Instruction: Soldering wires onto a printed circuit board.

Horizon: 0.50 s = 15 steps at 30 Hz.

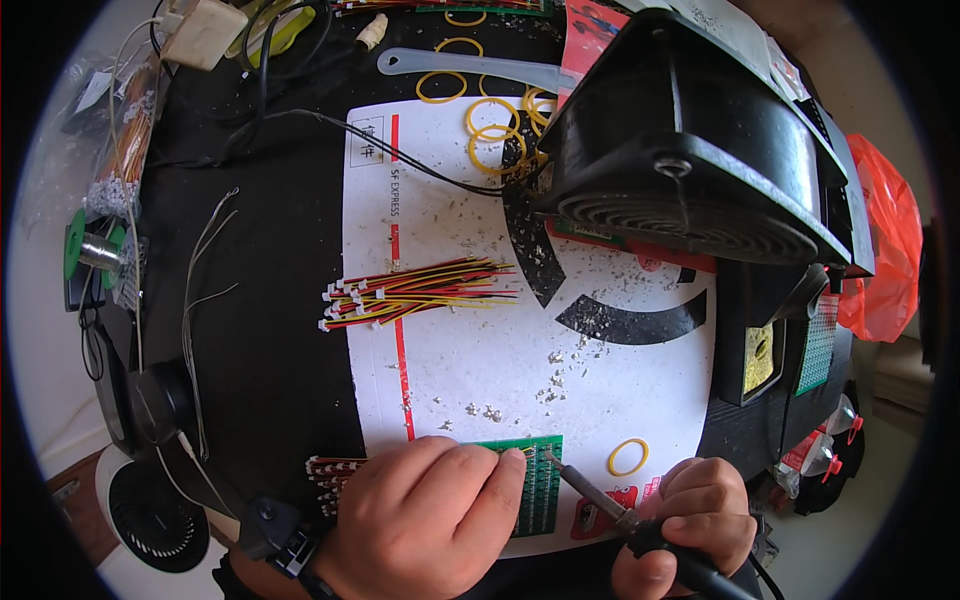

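Note:
My right hand [700,515] is closed around the dark handle of a soldering iron [598,494]. The iron's tip points up and left and reaches the top right part of a green circuit board [543,500]. Over the board's left side lies my left hand [425,515], its fingers curled and pinched together. A short yellow strand of thin wire shows at its fingertips; the rest of the wire is hidden. Partly behind the left hand is a bundle of wires with white connectors [330,470]. Farther up rests another bundle of red, yellow and black wires [420,290].
A black fan [690,150] stands at the far right on a white printed sheet [460,370] strewn with crumbs of solder. Yellow rubber bands [497,148] lie beside it. On the right is a soldering iron stand with a sponge [760,358]; at left, a solder spool [97,250].

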Tool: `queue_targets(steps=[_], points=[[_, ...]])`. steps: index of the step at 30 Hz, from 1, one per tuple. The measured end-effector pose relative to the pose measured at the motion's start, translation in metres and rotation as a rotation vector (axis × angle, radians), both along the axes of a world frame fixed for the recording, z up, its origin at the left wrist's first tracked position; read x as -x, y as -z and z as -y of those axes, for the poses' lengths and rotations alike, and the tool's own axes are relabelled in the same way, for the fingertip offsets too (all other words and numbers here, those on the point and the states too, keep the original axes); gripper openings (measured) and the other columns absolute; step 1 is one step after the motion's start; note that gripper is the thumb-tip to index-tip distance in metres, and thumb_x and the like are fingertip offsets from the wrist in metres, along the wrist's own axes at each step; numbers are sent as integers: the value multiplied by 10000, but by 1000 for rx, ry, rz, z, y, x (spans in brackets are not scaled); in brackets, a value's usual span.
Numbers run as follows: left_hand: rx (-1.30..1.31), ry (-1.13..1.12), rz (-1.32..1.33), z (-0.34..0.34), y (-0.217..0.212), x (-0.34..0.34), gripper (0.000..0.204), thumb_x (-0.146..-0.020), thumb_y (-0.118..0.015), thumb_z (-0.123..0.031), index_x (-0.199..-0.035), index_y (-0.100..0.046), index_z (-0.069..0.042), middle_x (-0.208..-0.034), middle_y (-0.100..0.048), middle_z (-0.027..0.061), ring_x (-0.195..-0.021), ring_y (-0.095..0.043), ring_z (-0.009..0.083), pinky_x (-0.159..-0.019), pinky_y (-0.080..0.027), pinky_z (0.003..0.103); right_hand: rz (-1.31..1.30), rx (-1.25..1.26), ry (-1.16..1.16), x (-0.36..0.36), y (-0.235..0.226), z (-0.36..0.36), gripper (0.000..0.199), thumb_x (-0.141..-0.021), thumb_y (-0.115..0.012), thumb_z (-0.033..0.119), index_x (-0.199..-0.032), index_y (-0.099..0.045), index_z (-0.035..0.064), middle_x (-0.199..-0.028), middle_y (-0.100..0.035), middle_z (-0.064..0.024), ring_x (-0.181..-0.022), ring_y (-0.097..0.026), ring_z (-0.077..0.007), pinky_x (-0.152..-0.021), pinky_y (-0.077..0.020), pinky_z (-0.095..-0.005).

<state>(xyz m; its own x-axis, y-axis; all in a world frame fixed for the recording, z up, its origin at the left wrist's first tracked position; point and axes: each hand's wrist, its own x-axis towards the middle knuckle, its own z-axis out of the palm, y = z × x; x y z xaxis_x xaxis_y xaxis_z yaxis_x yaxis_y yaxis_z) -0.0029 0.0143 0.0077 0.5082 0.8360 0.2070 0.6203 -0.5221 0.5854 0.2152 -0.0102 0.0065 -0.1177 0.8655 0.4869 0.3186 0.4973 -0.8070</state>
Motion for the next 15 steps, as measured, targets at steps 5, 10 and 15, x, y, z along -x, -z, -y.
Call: queue_targets(steps=[5,10,15], points=[[-3,10,0,-1,0,-1,262,-680,-697,47,-938,-735,71,-811,-644,112,-646,-633,243,-587,-531,335,43,45,35,3,-3,-1,257,-865,-740,154,-990,-580,-3,-673,-534,-72,-544,-456,-152,-510,-389,-319],[18,-52,53,2,4,-4,252,-684,-715,39,-934,-740,54,-818,-646,106,-654,-641,249,-594,-534,343,22,41,39,2,0,0,264,-860,-742,153,-993,-577,-6,-681,-536,-76,-542,-454,-154,-510,-386,-319],[8,-76,49,6,-5,-2,178,-735,-742,6,-912,-733,22,-819,-631,83,-698,-644,231,-609,-551,332,22,50,10,1,-5,-1,261,-854,-744,137,-988,-576,-11,-689,-549,-86,-544,-467,-162,-518,-404,-320]])
